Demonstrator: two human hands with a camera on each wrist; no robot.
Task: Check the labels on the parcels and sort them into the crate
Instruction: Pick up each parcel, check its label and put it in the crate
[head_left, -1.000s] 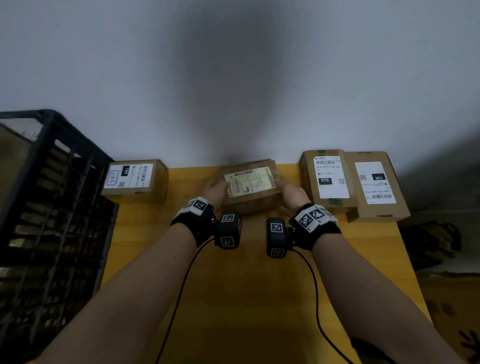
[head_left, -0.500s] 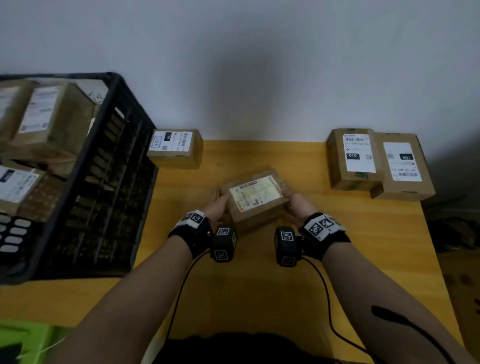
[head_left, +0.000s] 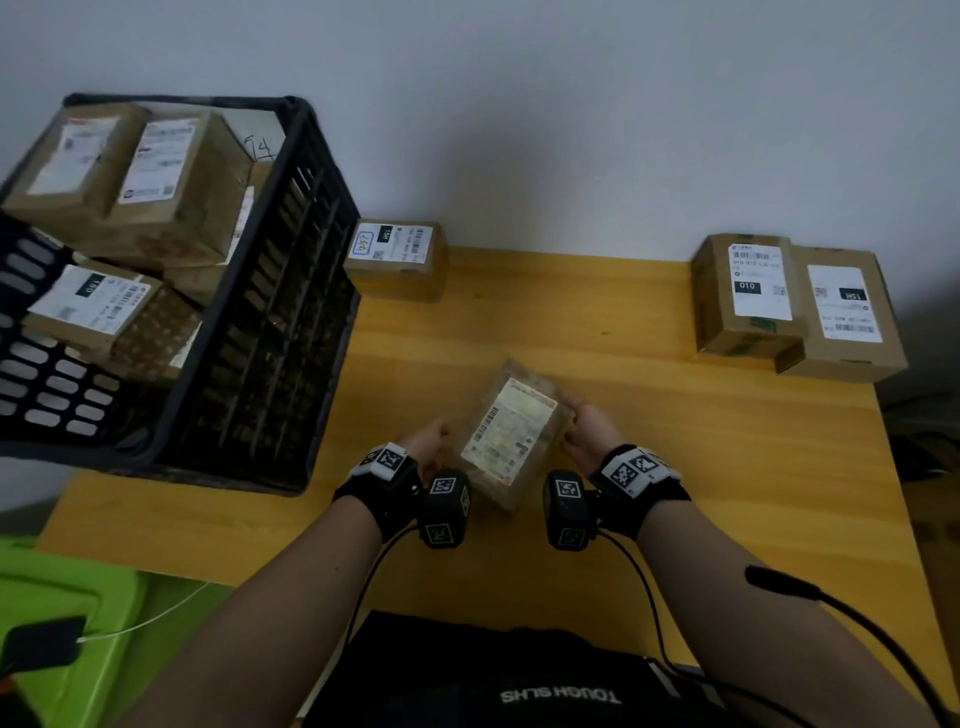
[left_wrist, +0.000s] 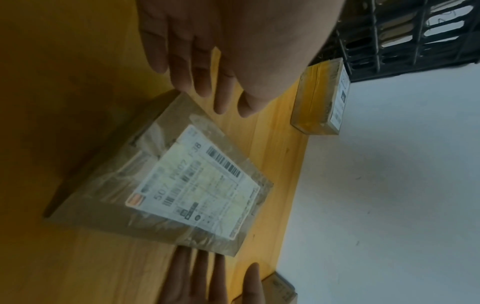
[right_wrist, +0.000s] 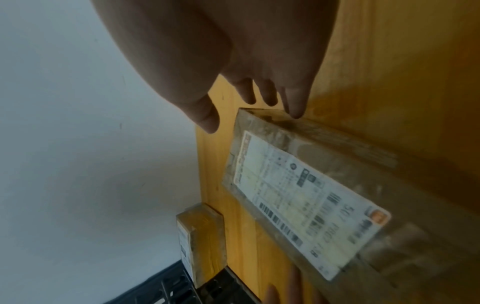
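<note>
Parcel (head_left: 511, 436) in front of me, a taped brown box with its white label (left_wrist: 193, 185) facing up, turned at a slant above the yellow table (head_left: 727, 467). I've got it between both hands: my left hand (head_left: 428, 441) sits against its left edge with fingers (left_wrist: 182, 67) straight and spread, and my right hand (head_left: 589, 431) sits against the right edge, fingers (right_wrist: 298, 100) straight too, tips at the box corner. Neither hand curls round it; flat fingers press in from each side. Whether it clears the tabletop, I can't tell.

Off to my left sits the black crate (head_left: 280, 322), slatted walls, several labelled parcels already inside. Just beside its far right corner a small box (head_left: 397, 262) rests against the wall (head_left: 571, 104). Over on the far right of the table, two more labelled boxes (head_left: 795, 306) stand touching, side by side. Down at my lower left there's a green bin (head_left: 67, 613).
</note>
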